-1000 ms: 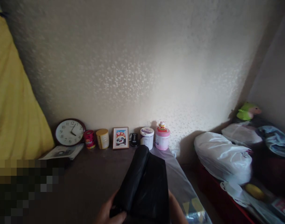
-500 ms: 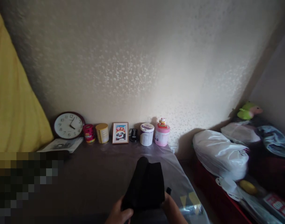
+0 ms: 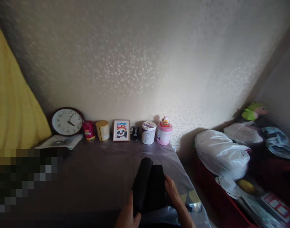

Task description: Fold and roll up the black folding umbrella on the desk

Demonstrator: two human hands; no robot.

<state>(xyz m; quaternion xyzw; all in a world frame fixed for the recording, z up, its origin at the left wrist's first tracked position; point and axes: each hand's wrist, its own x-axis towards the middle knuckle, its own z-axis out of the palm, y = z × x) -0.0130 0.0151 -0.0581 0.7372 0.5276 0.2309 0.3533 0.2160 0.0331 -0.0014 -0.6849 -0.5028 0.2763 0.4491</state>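
You're gripping the black bundle (image 3: 142, 186) from both sides now, your left hand (image 3: 129, 210) closing on its lower left, thumb showing near the bottom, and your right hand (image 3: 172, 191) pinching its right edge. You're holding it over the near part of the dark table (image 3: 99, 174), its rolled side lying left and its flat side right (whether it's touching the tabletop, you're not letting us tell). Beyond it, by the wall, you're facing a picture frame (image 3: 121, 130) standing between a yellow tin (image 3: 102, 130) and a small black device (image 3: 135, 133), with a round clock (image 3: 67, 121) leaning farther left.
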